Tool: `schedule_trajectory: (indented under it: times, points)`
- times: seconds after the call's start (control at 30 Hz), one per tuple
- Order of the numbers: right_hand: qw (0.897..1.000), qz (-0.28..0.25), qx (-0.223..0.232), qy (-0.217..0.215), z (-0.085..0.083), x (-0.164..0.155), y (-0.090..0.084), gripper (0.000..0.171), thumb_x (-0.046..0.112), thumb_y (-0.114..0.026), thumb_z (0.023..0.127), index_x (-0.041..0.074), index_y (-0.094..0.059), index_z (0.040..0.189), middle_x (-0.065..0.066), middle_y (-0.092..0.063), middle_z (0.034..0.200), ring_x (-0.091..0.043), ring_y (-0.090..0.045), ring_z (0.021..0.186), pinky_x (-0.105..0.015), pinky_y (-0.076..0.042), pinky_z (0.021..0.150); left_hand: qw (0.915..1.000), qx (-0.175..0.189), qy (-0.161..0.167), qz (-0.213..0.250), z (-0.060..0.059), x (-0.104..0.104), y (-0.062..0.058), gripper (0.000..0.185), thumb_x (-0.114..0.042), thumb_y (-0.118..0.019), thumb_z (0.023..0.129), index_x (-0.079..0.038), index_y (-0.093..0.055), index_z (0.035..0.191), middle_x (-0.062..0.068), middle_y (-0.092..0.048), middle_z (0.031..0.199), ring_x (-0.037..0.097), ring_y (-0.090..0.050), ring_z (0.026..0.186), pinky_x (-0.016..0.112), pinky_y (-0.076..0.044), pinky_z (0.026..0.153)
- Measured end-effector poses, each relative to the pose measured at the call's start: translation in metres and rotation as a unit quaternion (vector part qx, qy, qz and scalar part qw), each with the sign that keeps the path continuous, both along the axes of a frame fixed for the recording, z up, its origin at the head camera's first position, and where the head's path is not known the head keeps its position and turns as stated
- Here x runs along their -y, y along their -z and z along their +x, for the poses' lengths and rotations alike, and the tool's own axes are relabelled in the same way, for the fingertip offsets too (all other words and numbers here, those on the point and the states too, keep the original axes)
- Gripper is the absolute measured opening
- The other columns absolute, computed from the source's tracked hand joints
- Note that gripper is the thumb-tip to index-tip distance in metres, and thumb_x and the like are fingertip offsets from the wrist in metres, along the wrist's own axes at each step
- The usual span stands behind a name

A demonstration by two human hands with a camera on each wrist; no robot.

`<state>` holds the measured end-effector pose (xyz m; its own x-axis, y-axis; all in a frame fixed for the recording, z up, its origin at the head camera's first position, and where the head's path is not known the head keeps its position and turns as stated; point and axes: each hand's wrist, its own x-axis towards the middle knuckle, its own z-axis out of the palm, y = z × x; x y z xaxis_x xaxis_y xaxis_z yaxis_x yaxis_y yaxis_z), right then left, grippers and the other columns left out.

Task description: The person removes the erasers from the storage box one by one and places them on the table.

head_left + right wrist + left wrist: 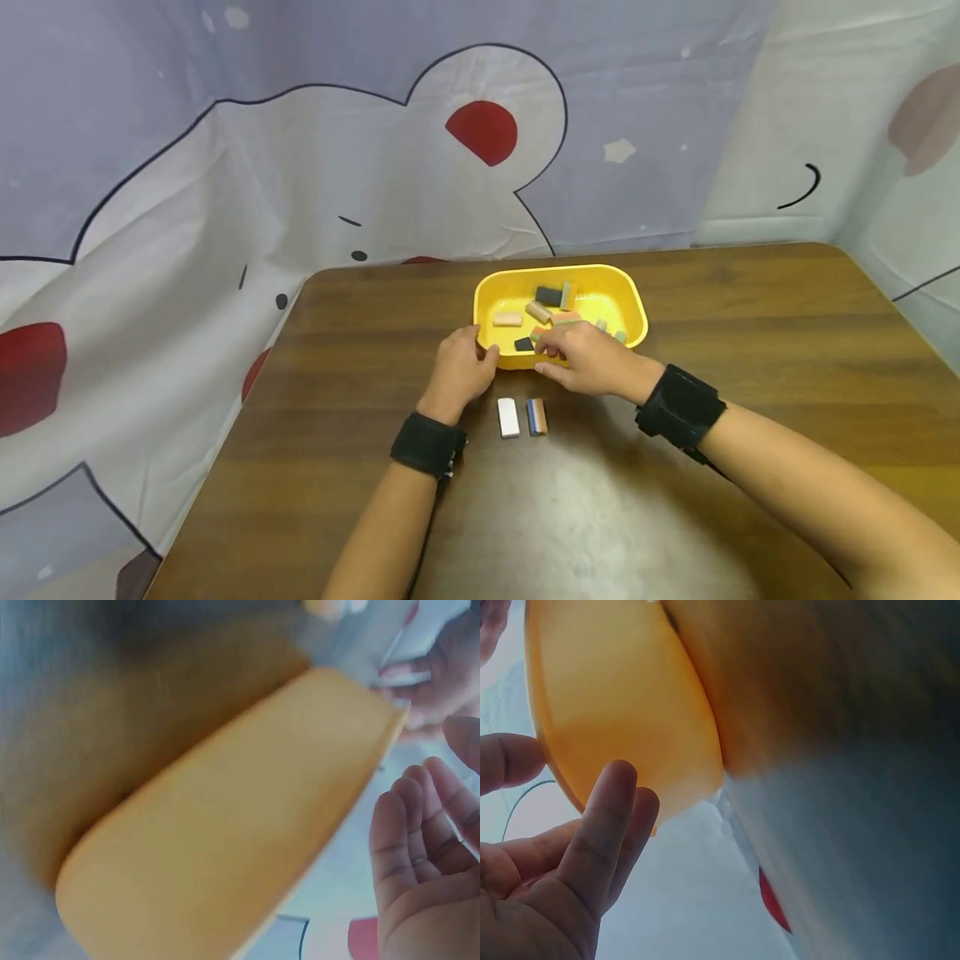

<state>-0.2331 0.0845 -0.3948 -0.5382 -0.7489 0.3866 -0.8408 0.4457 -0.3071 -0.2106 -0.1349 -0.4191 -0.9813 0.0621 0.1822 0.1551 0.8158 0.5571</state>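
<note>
A yellow plastic tub (615, 312) holds several small blocks, among them black, beige and multicoloured ones. My left hand (459, 367) grips its near left corner, thumb at the front rim and fingers along the left side. In the left wrist view, the left thumb (514, 761) meets the rim while two fingers (604, 832) extend beside the wall. My right hand (592, 357) is over the front rim, fingers bent above the blocks and thumb apart from them. Nothing shows between the right fingers (397, 840) in the right wrist view.
A white block (507, 417) and a block striped blue, white and orange (537, 417) lie side by side on the brown wooden table (337, 400), just in front of the tub. Behind the table hangs a printed curtain (315, 175). Both wrists wear black bands (682, 407).
</note>
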Motion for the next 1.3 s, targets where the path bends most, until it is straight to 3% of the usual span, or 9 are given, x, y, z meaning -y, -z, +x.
schedule_trajectory:
  times: [0.17,0.37,0.63,0.8,0.93,1.1,1.3]
  points:
    - [0.999,0.011,0.014,0.047,-0.016,-0.008,-0.015,0.020,0.012,-0.079,0.081,-0.001,-0.068,0.092,-0.010,-0.066,0.082,-0.022,-0.062,0.071,-0.033,-0.053,0.064,0.9997,-0.022,0.009,-0.009,0.000,-0.001,-0.002,0.049,-0.020,-0.059,0.094,0.013,-0.052,0.128,0.028,-0.058,0.123,0.039,-0.054,0.117,0.044,-0.043,0.100]
    - [0.991,0.088,0.062,0.085,-0.038,-0.017,-0.031,0.022,0.011,-0.074,0.085,-0.003,-0.068,0.101,-0.016,-0.067,0.096,-0.032,-0.064,0.090,-0.043,-0.053,0.080,0.9987,-0.041,0.019,-0.022,-0.001,-0.001,-0.006,0.049,-0.020,-0.057,0.093,0.014,-0.053,0.127,0.029,-0.058,0.122,0.040,-0.054,0.116,0.044,-0.042,0.101]
    - [0.975,0.182,0.110,0.061,-0.059,-0.016,-0.043,0.028,0.011,-0.071,0.089,-0.003,-0.066,0.112,-0.020,-0.064,0.111,-0.037,-0.061,0.103,-0.046,-0.051,0.086,0.9981,-0.033,0.028,-0.043,-0.002,0.003,-0.006,0.048,-0.021,-0.058,0.094,0.013,-0.054,0.126,0.028,-0.058,0.122,0.039,-0.054,0.116,0.044,-0.043,0.101]
    - [0.961,0.236,0.138,0.048,-0.063,-0.011,-0.041,0.033,0.012,-0.071,0.089,0.000,-0.063,0.119,-0.019,-0.061,0.120,-0.037,-0.057,0.110,-0.046,-0.049,0.091,0.9987,-0.004,0.025,-0.044,-0.001,0.003,-0.006,0.049,-0.023,-0.062,0.095,0.012,-0.053,0.128,0.027,-0.058,0.123,0.038,-0.054,0.117,0.043,-0.043,0.101]
    - [0.953,0.268,0.136,0.032,-0.065,-0.007,-0.039,0.039,0.012,-0.073,0.088,0.003,-0.061,0.124,-0.019,-0.058,0.125,-0.035,-0.055,0.113,-0.046,-0.047,0.094,0.9987,0.004,0.021,-0.046,0.000,0.002,-0.006,0.047,-0.023,-0.064,0.094,0.010,-0.055,0.127,0.025,-0.059,0.121,0.036,-0.055,0.116,0.043,-0.044,0.100]
    - [0.948,0.287,0.135,0.028,-0.067,-0.002,-0.038,0.046,0.014,-0.075,0.086,0.007,-0.059,0.128,-0.020,-0.055,0.129,-0.034,-0.054,0.116,-0.046,-0.046,0.096,0.9984,-0.023,0.028,-0.044,0.000,0.002,-0.005,0.037,-0.022,-0.068,0.092,0.005,-0.062,0.118,0.021,-0.060,0.115,0.032,-0.057,0.108,0.040,-0.048,0.094]
    - [0.938,0.323,0.122,0.005,-0.071,0.005,-0.034,0.050,0.017,-0.077,0.085,0.010,-0.059,0.131,-0.017,-0.050,0.138,-0.032,-0.053,0.118,-0.044,-0.047,0.096,0.9921,-0.089,0.074,-0.048,0.002,0.007,-0.005,0.021,-0.018,-0.075,0.087,-0.001,-0.071,0.097,0.017,-0.060,0.113,0.030,-0.060,0.102,0.037,-0.050,0.090]
